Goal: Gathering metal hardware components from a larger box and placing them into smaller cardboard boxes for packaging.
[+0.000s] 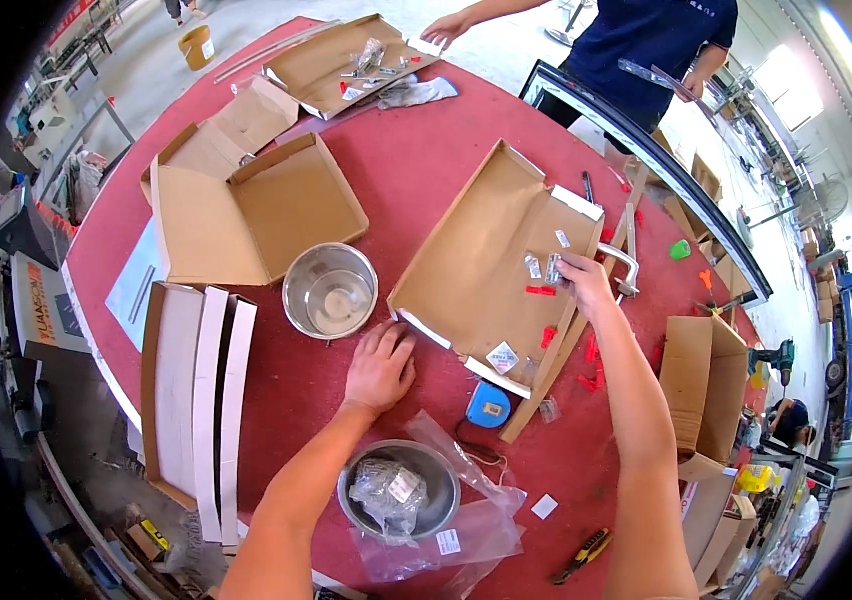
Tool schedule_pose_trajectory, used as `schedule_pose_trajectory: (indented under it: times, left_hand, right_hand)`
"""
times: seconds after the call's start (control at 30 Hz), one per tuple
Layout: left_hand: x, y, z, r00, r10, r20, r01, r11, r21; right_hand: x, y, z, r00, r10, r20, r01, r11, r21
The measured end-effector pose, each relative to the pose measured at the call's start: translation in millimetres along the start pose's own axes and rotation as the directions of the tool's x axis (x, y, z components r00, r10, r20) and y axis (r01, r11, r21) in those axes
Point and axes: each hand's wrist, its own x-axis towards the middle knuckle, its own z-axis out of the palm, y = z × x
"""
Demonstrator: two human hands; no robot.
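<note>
My right hand (588, 282) reaches over a shallow cardboard tray (466, 250) and pinches a small silvery metal part (553, 268). Beside it in the tray lie another small metal part (533, 266), a pale piece (562, 239) and a red plastic piece (540, 291). My left hand (381, 368) rests on the red table by the tray's near-left corner, fingers apart and holding nothing. Just beyond that hand stands a steel bowl (330, 290). A second steel bowl (453, 490), nearer to me, has clear plastic bags (391, 495) in it.
A blue tape measure (488, 405) and a yellow-black cutter (583, 556) lie on the table. Cardboard boxes (296, 205) stand left; another box (691, 385) is right. Across the table, a co-worker (636, 50) touches a parts tray (316, 70). A dark-edged panel (661, 170) juts in at right.
</note>
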Motion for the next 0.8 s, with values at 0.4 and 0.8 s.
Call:
schedule_pose_trajectory:
  times: [0.4,0.8]
  left_hand:
    - [8,1,-2,1.000,-0.005,-0.017,0.006,0.999,0.040]
    - [-11,-2,5,0.999,-0.013,-0.051,0.013,1.000,-0.007]
  right_hand:
    - [-15,-35,22,0.988,0.155,-0.001,-0.147,0.939,0.312]
    - [2,8,137,0.985,-0.138,-0.100,-0.049,0.335,-0.941]
